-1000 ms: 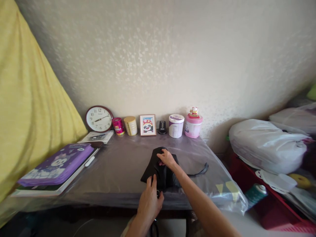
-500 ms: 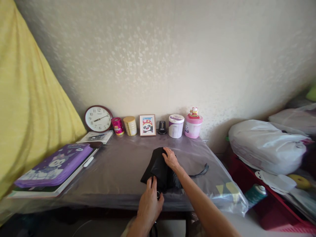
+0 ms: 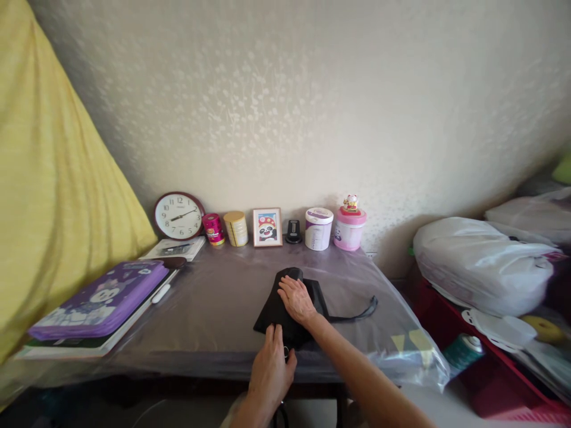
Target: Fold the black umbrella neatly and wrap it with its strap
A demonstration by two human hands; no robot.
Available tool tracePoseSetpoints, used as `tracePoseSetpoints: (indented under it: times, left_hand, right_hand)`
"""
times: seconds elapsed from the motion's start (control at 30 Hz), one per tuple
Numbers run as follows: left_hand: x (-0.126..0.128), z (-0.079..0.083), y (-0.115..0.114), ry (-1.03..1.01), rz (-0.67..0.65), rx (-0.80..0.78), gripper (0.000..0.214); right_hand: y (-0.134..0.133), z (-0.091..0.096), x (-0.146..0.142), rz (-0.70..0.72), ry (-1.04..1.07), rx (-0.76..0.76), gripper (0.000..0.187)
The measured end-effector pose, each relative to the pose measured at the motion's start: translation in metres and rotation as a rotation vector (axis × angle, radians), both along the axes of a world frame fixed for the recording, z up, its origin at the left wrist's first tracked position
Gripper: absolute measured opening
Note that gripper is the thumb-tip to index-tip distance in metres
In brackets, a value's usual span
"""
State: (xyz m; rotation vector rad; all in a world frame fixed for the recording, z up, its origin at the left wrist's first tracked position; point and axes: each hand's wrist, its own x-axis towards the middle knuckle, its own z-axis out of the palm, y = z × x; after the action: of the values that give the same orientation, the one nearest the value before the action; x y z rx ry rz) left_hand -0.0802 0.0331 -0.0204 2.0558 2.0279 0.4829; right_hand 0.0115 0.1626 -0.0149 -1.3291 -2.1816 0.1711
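Observation:
A black folding umbrella point(image 3: 272, 306) lies on the plastic-covered table point(image 3: 214, 309), its loose fabric partly wrapped and partly spread. From its right side a dark strap point(image 3: 352, 317) trails across the tabletop. My left hand point(image 3: 271, 365) is closed round the near end of the umbrella at the table's front edge. Between its fingers a small shiny ring shows, and a dark cord hangs below. Flat on the folded fabric rests my right hand point(image 3: 297, 299), its fingers stretched out. The handle itself is mostly hidden by my left hand.
Along the wall stand a clock point(image 3: 179, 215), tins, a picture frame point(image 3: 267, 227), a black device and two tubs. A purple case point(image 3: 100, 300) lies on books at left. To the right, a red bin point(image 3: 491, 380) holds bags, beside a spray can point(image 3: 464, 352).
My right hand has slid left and nearer over the umbrella's fabric, which now lies flatter. More fabric and strap show on its right side. My left hand keeps its grip.

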Motion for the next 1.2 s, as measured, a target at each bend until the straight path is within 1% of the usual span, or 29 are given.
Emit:
tracePoseSetpoints:
  times: [0.1, 0.17, 0.23, 0.3, 0.37, 0.43, 0.5, 0.57, 0.63, 0.7, 0.73, 0.77, 0.87, 0.93, 1.03, 1.1, 1.2]
  left_hand:
    - [0.0, -0.003, -0.002, -0.034, 0.021, 0.057, 0.046]
    - [0.0, -0.001, -0.004, -0.05, 0.051, 0.087, 0.043]
    - [0.0, 0.004, -0.005, -0.013, 0.071, 0.134, 0.043]
    - [0.0, 0.009, -0.005, 0.061, 0.062, 0.169, 0.048]
    - [0.001, 0.012, -0.004, 0.12, 0.038, 0.151, 0.054]
    - [0.001, 0.012, -0.003, 0.142, 0.02, 0.11, 0.056]
    - [0.001, 0.009, -0.002, 0.137, 0.026, 0.083, 0.054]
    - [0.0, 0.006, -0.002, 0.118, 0.035, 0.069, 0.054]
    - [0.0, 0.004, -0.001, 0.098, 0.041, 0.056, 0.054]
    - [0.0, 0.004, -0.001, 0.079, 0.044, 0.042, 0.055]
    - [0.0, 0.005, -0.001, 0.072, 0.044, 0.038, 0.055]
    - [0.0, 0.006, -0.001, 0.067, 0.044, 0.035, 0.055]
    - [0.0, 0.009, -0.002, 0.047, 0.039, 0.032, 0.055]
    - [0.0, 0.011, -0.002, 0.04, 0.029, 0.024, 0.056]
    - [0.001, 0.012, -0.002, 0.047, 0.01, -0.025, 0.057]
    - [0.001, 0.012, -0.001, 0.05, 0.007, -0.054, 0.058]
    - [0.001, 0.011, 0.001, 0.035, 0.007, -0.072, 0.06]
  right_hand:
    - [-0.006, 0.003, -0.003, 0.045, -0.02, 0.006, 0.028]
    - [-0.01, 0.003, -0.004, 0.071, -0.03, 0.011, 0.028]
    - [-0.012, 0.002, -0.004, 0.113, -0.041, 0.008, 0.029]
    - [-0.012, 0.002, -0.003, 0.167, -0.041, -0.006, 0.029]
    - [-0.011, 0.003, -0.002, 0.221, -0.003, -0.029, 0.029]
    - [-0.008, 0.006, 0.002, 0.265, 0.088, -0.057, 0.029]
    - [-0.007, 0.009, 0.008, 0.267, 0.206, -0.055, 0.027]
    - [-0.005, 0.01, 0.015, 0.238, 0.271, -0.002, 0.025]
    - [-0.002, 0.009, 0.02, 0.249, 0.222, 0.06, 0.024]
    - [0.003, 0.006, 0.022, 0.271, 0.107, 0.083, 0.025]
    - [0.007, 0.004, 0.022, 0.246, 0.061, 0.08, 0.026]
    - [0.011, 0.003, 0.022, 0.19, 0.033, 0.072, 0.027]
    - [0.025, 0.005, 0.026, -0.042, 0.048, 0.014, 0.032]
    - [0.031, 0.008, 0.037, -0.16, 0.096, -0.066, 0.034]
    - [0.036, 0.01, 0.064, -0.317, 0.142, -0.191, 0.034]
    - [0.035, 0.008, 0.084, -0.388, 0.14, -0.251, 0.034]
    - [0.03, 0.005, 0.105, -0.422, 0.12, -0.324, 0.032]
